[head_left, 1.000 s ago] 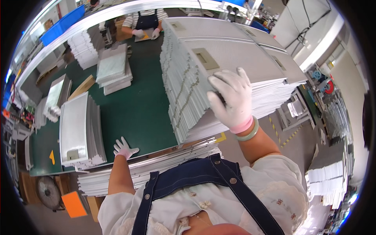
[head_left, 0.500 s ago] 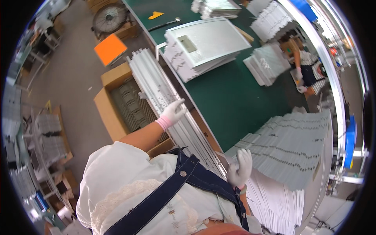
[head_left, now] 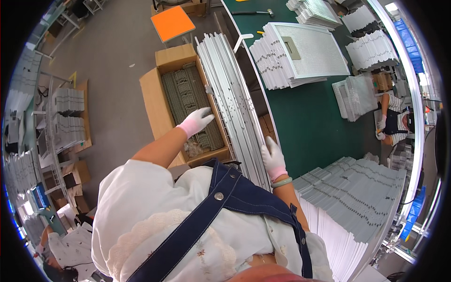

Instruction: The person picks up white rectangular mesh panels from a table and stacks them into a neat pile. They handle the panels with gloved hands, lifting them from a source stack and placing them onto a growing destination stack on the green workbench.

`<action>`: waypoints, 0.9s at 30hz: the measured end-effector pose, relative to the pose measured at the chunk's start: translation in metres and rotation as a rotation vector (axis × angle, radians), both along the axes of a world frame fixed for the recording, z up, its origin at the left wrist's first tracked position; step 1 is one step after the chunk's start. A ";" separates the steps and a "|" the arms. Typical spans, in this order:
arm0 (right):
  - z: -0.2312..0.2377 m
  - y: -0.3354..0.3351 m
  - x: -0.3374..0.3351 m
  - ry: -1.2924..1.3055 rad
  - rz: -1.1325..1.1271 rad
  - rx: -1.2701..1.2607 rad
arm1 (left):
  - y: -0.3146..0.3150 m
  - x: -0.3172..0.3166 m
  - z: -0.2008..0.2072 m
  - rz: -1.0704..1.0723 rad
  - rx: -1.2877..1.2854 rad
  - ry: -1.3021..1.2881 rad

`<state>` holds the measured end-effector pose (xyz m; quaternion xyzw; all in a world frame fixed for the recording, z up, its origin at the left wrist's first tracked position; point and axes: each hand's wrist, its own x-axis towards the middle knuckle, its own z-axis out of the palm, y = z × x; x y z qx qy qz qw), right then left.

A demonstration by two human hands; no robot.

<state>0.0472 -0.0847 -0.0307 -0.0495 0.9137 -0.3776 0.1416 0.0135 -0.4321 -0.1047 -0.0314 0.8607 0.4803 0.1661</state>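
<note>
My left hand (head_left: pixel 197 121), in a white glove with a pink cuff, hangs over an open cardboard box (head_left: pixel 150 96). Its fingers are stretched out, with nothing visible in them. Rows of small grey-brown parts (head_left: pixel 181 89) fill the box, their exact kind too small to tell. Alongside lies a bundle of long silvery metal strips (head_left: pixel 230 89). My right hand (head_left: pixel 273 160), gloved the same way, is at the right side of the strips near the green table's edge. Its fingers are apart and appear to hold nothing; whether it touches the strips I cannot tell.
On the green table (head_left: pixel 300 127) stand a stack of mesh filter panels (head_left: pixel 317 49) and a hammer (head_left: pixel 253 12). Many grey-white panels (head_left: pixel 347 188) are stacked at the right. An orange-topped stool (head_left: pixel 172 23) is beyond the box. Across the table a co-worker (head_left: pixel 397 120) works.
My left hand has moved from the metal strips to over the box. My right hand has moved forward and left, beside the strips. The whole view has shifted.
</note>
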 end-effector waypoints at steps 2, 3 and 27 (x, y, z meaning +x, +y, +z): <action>-0.003 0.000 0.012 -0.035 0.036 -0.004 | -0.019 0.034 -0.028 0.111 0.020 -0.069; -0.011 0.004 0.019 -0.064 -0.005 -0.060 | -0.026 0.043 -0.030 0.135 0.006 -0.103; 0.067 -0.015 -0.199 0.353 -0.727 -0.525 | 0.067 -0.277 0.140 0.363 0.400 0.475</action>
